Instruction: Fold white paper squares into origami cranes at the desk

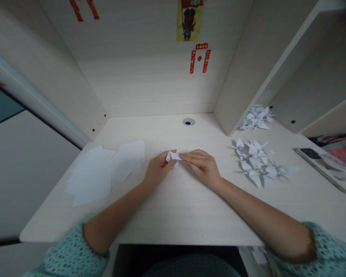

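Observation:
A small folded piece of white paper [172, 157] sits between both my hands at the middle of the pale wooden desk [173, 215]. My left hand [158, 169] pinches its left side with curled fingers. Pressing on its right side, my right hand [202, 164] has fingers held together and wears a ring. Both forearms rest on the desk.
Several flat white sheets [103, 171] lie to the left. A heap of folded paper cranes [258, 161] lies to the right, and another heap [256, 117] sits in the shelf nook. A phone on a book [325, 165] rests at far right. A cable hole [188, 122] is behind.

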{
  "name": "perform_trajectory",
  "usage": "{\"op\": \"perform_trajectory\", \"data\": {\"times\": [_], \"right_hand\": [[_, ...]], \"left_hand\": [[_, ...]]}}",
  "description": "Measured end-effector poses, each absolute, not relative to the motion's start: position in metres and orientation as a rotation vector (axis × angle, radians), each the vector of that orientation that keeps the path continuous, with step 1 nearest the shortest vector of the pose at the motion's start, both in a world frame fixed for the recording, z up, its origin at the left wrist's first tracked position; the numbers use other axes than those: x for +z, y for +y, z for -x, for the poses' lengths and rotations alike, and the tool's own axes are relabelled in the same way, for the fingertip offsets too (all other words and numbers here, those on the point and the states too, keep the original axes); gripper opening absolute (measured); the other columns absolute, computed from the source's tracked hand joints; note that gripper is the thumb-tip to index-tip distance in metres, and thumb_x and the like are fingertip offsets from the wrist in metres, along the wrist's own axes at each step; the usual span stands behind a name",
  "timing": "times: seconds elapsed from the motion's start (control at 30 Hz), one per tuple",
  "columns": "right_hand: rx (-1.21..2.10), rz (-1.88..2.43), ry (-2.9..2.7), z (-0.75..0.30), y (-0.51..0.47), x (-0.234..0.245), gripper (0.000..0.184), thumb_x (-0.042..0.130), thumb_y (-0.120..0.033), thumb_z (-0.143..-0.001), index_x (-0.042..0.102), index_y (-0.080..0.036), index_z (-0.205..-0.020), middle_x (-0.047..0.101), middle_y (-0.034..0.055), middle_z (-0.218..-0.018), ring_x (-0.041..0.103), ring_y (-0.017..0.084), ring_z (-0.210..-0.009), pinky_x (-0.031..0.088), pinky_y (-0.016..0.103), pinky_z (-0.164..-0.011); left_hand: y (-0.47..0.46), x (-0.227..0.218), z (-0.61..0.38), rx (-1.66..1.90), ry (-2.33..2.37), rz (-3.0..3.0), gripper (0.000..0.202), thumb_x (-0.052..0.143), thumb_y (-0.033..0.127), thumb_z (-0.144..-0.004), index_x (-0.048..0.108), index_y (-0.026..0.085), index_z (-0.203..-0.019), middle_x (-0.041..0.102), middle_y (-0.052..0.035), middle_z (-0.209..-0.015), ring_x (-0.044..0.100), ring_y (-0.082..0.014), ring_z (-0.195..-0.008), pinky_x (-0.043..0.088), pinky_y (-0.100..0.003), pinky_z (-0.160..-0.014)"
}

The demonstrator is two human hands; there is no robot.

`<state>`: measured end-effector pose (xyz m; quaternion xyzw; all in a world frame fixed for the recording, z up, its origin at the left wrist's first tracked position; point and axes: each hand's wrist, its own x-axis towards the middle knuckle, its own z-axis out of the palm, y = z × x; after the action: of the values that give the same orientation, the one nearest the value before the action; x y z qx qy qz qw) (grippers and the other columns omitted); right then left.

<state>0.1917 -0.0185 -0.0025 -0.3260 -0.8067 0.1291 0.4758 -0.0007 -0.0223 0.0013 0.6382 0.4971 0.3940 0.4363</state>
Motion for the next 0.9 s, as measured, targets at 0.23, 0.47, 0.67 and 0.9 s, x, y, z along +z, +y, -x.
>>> {"op": "perform_trajectory", "data": {"times": [0.23,0.47,0.67,0.9], "right_hand": [[0.295,0.803,-1.964,-0.1909,-0.0200,-0.0015,0.030,0.057,-0.017,-0.085,0.066,-0.032,-0.109,0.072,0.0000,-0.101,0.065,0.018,-0.086,0.051,0.036,-0.078],[0.305,0.840,-1.938,-0.1905,-0.0202,-0.0014,0.025,0.060,-0.021,-0.082,0.069,-0.034,-0.102,0.072,-0.0004,-0.099,0.062,0.020,-0.085,0.051,0.040,-0.078],[0.308,0.841,-1.917,-0.1871,-0.0239,0.0052,0.034,0.074,-0.034,-0.071,0.068,-0.032,-0.104,0.069,0.0042,-0.103,0.057,0.024,-0.094,0.045,0.044,-0.086],[0.702,0.897,-1.689,-0.1819,-0.0189,-0.0019,0.029,0.060,-0.032,-0.083,0.064,-0.028,-0.112,0.061,0.0074,-0.105,0.058,0.019,-0.093,0.049,0.035,-0.080]], "left_hand": [[-0.0210,-0.0031,0.0019,0.988,1.223,-1.574,0.042,0.058,0.034,-0.080,0.060,0.018,-0.119,0.071,-0.0067,-0.098,0.066,-0.0195,-0.085,0.052,-0.030,-0.075],[-0.0215,-0.0027,0.0021,1.025,1.341,-1.673,0.049,0.064,0.032,-0.075,0.057,0.022,-0.123,0.066,-0.0081,-0.109,0.066,-0.0171,-0.083,0.054,-0.027,-0.070],[-0.0204,-0.0012,0.0021,1.026,1.270,-1.634,0.043,0.061,0.022,-0.076,0.059,0.026,-0.119,0.067,-0.0043,-0.107,0.067,-0.0143,-0.078,0.054,-0.025,-0.068],[-0.0122,-0.0007,0.0047,1.124,1.003,-1.387,0.037,0.064,0.023,-0.073,0.062,0.014,-0.108,0.068,-0.0115,-0.105,0.066,-0.0207,-0.092,0.054,-0.031,-0.077]]}}
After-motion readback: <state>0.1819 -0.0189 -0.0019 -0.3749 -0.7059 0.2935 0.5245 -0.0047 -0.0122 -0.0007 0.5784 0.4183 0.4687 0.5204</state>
